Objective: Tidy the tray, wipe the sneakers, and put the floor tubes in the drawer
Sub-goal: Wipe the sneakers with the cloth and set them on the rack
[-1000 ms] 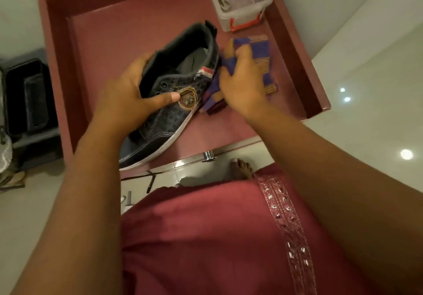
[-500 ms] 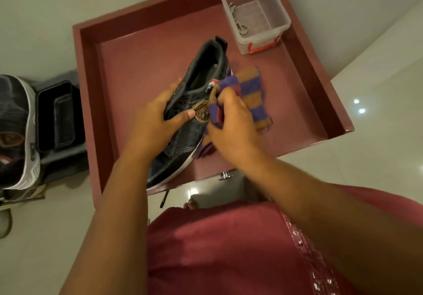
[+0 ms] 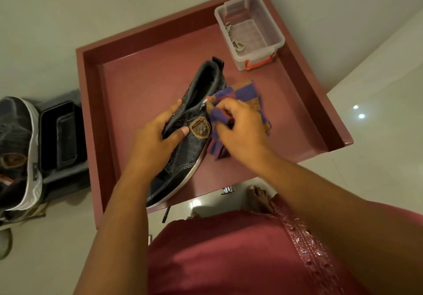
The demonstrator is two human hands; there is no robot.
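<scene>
Nearest us we note the person's maroon garment (image 3: 229,260) and a bare foot (image 3: 259,197) on the pale floor. Above these, we find the left hand (image 3: 155,139) gripping a dark sneaker (image 3: 183,157) over the maroon tray (image 3: 91,111), thumb lying across the upper beside the brown badge and fingers curled over the collar. We record the right hand (image 3: 240,130) closed round a bunched purple-and-orange checked cloth (image 3: 242,97), pressed to the sneaker's side just beside the badge; the rest of the cloth lies on the tray floor. Farther off, a clear plastic box (image 3: 251,31) with red clips sits in the tray's far right corner. At far left a second sneaker (image 3: 18,152) is beside a black container (image 3: 59,134).
</scene>
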